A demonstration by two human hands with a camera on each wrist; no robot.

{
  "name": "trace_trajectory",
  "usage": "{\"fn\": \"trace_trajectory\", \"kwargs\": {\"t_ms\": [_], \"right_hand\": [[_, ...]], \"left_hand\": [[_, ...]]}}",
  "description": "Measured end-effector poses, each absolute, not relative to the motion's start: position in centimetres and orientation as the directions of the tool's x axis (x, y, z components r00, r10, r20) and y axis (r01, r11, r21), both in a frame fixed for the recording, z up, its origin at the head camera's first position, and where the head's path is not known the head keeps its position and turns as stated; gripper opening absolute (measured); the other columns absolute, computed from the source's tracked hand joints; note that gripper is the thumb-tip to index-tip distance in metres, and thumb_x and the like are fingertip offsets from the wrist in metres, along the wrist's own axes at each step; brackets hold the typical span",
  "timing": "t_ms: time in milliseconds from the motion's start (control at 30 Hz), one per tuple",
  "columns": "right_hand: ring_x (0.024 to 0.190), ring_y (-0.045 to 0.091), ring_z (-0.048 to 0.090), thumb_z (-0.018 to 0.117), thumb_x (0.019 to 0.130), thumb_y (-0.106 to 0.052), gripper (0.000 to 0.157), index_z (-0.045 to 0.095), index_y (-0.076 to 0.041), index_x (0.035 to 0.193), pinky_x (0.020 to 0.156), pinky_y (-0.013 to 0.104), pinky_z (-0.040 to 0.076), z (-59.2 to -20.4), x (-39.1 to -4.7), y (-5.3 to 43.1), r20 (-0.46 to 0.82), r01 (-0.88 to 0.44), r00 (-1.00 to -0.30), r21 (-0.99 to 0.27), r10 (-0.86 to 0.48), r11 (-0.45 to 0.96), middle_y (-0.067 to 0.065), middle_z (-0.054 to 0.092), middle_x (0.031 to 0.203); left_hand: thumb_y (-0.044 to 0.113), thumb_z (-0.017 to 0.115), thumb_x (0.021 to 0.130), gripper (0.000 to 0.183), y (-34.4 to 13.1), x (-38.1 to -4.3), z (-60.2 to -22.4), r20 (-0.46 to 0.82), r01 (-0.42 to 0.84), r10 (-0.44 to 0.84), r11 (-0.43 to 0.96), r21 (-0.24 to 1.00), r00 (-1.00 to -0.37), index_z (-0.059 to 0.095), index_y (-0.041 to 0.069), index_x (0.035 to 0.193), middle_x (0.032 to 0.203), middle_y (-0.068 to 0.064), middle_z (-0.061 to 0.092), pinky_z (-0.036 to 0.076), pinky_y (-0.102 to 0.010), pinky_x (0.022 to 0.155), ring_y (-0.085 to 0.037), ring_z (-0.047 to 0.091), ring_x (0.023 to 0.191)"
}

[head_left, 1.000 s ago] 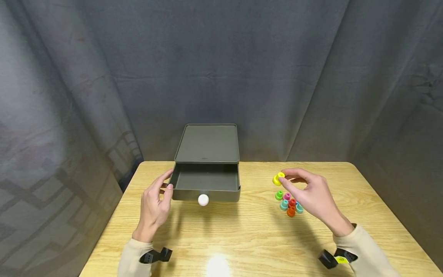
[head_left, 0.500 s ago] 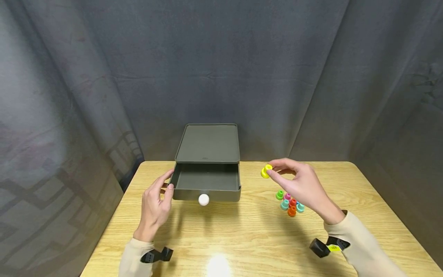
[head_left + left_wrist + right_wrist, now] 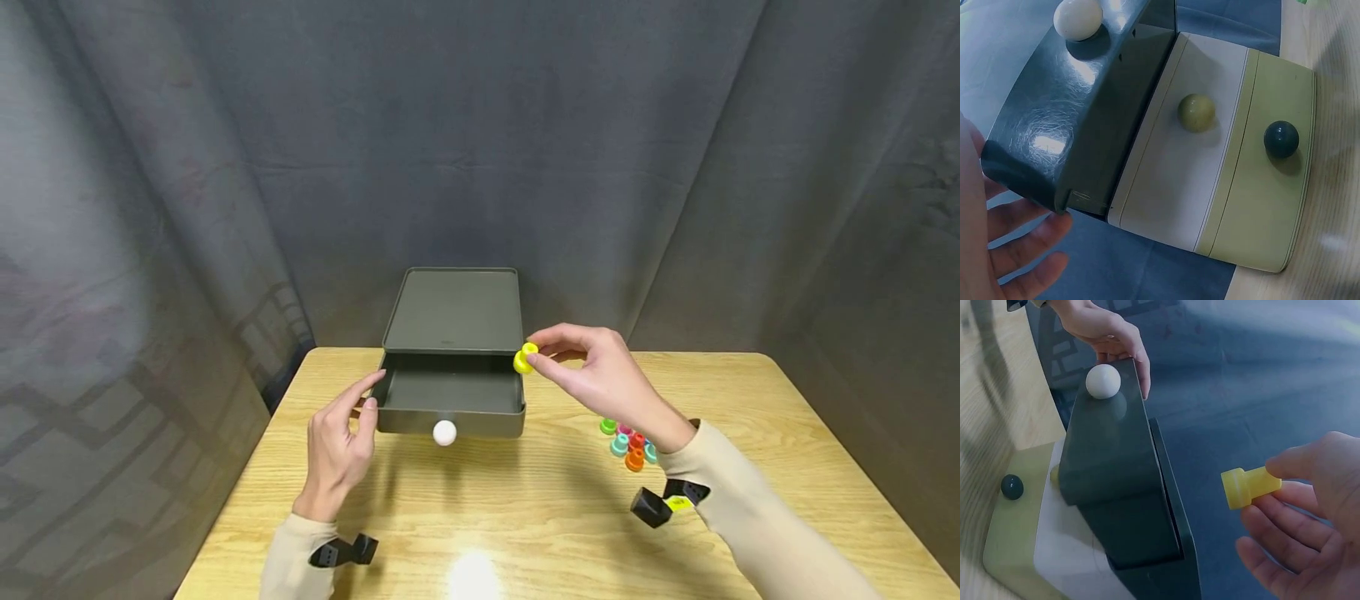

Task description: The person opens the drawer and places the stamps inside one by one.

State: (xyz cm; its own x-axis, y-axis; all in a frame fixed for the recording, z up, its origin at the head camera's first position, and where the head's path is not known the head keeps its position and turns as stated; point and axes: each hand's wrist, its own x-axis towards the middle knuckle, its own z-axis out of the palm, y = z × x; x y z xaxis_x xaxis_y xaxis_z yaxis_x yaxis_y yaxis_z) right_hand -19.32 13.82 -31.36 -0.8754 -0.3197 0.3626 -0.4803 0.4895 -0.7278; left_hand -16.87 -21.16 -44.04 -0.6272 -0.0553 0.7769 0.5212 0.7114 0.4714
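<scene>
My right hand (image 3: 603,375) pinches a yellow peg (image 3: 522,360) with a wide base and narrower stem between thumb and fingertips. It is at the right rim of a pulled-out dark grey drawer (image 3: 408,422) with a round white knob (image 3: 445,432). In the right wrist view the peg (image 3: 1236,489) is clear of the drawer. My left hand (image 3: 339,450) rests at the drawer's front left corner, its relaxed fingers touching the side. The drawer's visible floor holds nothing. Several coloured pegs (image 3: 635,460) stand clustered on the table, partly behind my right forearm.
The drawer belongs to a small chest (image 3: 457,308) with a flat, rimmed top. Below it, the left wrist view shows a white drawer (image 3: 1172,181) and a pale green drawer (image 3: 1254,206), both closed. Grey curtains (image 3: 480,167) hang behind the wooden table (image 3: 525,517).
My right hand has carried the yellow peg leftward from above the peg cluster to the drawer's right rim. The left hand has stayed at the drawer's corner.
</scene>
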Motion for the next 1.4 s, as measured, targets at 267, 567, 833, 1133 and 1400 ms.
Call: {"fn": "trace_trajectory", "kwargs": {"t_ms": [267, 567, 833, 1133, 1400], "right_hand": [[0.087, 0.011, 0.076, 0.081, 0.095, -0.02, 0.017, 0.082, -0.015, 0.112, 0.083, 0.032, 0.06, -30.4, -20.5, 11.2, 0.325, -0.498, -0.855, -0.731, -0.403, 0.467, -0.003, 0.082, 0.099], [0.091, 0.011, 0.077, 0.078, 0.096, -0.018, 0.019, 0.081, -0.01, 0.114, 0.085, 0.031, 0.062, -29.3, -22.6, 8.1, 0.225, -0.51, -0.817, -0.711, -0.53, 0.484, 0.0, 0.082, 0.101], [0.099, 0.009, 0.077, 0.078, 0.098, -0.021, 0.023, 0.081, -0.01, 0.118, 0.093, 0.031, 0.06, -30.5, -24.5, 5.0, 0.125, -0.511, -0.801, -0.653, -0.586, 0.559, -0.002, 0.082, 0.107], [0.096, 0.009, 0.077, 0.078, 0.099, -0.023, 0.016, 0.084, -0.015, 0.112, 0.088, 0.028, 0.06, -32.3, -24.5, 1.8, 0.122, -0.569, -0.775, -0.562, -0.621, 0.6, -0.005, 0.083, 0.104], [0.096, 0.009, 0.077, 0.078, 0.099, -0.024, 0.016, 0.084, -0.013, 0.11, 0.086, 0.026, 0.06, -34.2, -24.5, 0.3, 0.092, -0.584, -0.756, -0.542, -0.648, 0.604, -0.003, 0.083, 0.103]], "left_hand": [[0.007, 0.057, 0.097, 0.037, -20.9, -17.1, -44.3, 0.786, 0.523, -0.064, 0.713, 0.467, -0.615, 0.079, 0.013, 0.127, 0.112, -0.01, 0.082, 0.055, -0.03, 0.063, -0.02, 0.072, 0.071], [0.007, 0.059, 0.097, 0.035, -21.1, -17.4, -44.4, 0.785, 0.518, -0.077, 0.711, 0.475, -0.614, 0.079, 0.012, 0.126, 0.103, -0.012, 0.082, 0.056, -0.026, 0.065, -0.021, 0.072, 0.07], [0.008, 0.062, 0.097, 0.034, -21.2, -17.5, -44.2, 0.778, 0.52, -0.081, 0.701, 0.489, -0.623, 0.079, 0.012, 0.126, 0.095, -0.009, 0.082, 0.054, -0.017, 0.068, -0.019, 0.072, 0.069], [0.006, 0.061, 0.097, 0.034, -21.3, -17.8, -44.3, 0.782, 0.526, -0.09, 0.692, 0.494, -0.617, 0.079, 0.011, 0.126, 0.09, -0.008, 0.081, 0.052, -0.013, 0.068, -0.014, 0.069, 0.067], [0.006, 0.061, 0.098, 0.035, -21.4, -17.7, -44.4, 0.768, 0.515, -0.093, 0.69, 0.509, -0.634, 0.079, 0.014, 0.128, 0.095, -0.008, 0.082, 0.053, -0.013, 0.068, -0.015, 0.07, 0.069]]}}
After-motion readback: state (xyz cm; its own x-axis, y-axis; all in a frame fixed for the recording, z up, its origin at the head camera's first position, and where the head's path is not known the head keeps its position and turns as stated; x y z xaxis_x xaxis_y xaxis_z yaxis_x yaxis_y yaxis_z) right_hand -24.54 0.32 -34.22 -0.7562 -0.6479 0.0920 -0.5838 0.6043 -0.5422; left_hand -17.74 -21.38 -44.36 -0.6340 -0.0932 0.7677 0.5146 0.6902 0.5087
